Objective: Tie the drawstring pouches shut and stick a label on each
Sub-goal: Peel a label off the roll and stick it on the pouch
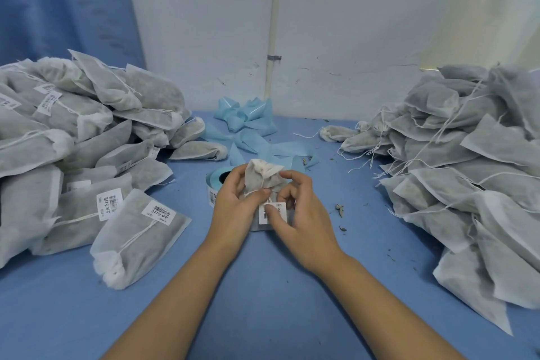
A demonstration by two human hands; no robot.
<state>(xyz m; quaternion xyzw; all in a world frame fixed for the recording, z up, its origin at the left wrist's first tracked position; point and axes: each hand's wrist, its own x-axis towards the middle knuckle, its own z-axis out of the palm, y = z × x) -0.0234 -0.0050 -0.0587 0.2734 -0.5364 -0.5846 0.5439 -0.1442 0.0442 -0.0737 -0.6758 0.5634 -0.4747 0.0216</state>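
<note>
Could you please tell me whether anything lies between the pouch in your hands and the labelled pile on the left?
Nothing visible does. Only bare blue table separates the pouch from the labelled pile. The label roll sits behind the left hand, off that path.

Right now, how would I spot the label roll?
On the blue table, between the labelled pouch heap and the unlabelled heap, look behind the left hand. The label roll stands there: a blue coil with a dark core, unlike the loose backing strip beyond.
</note>
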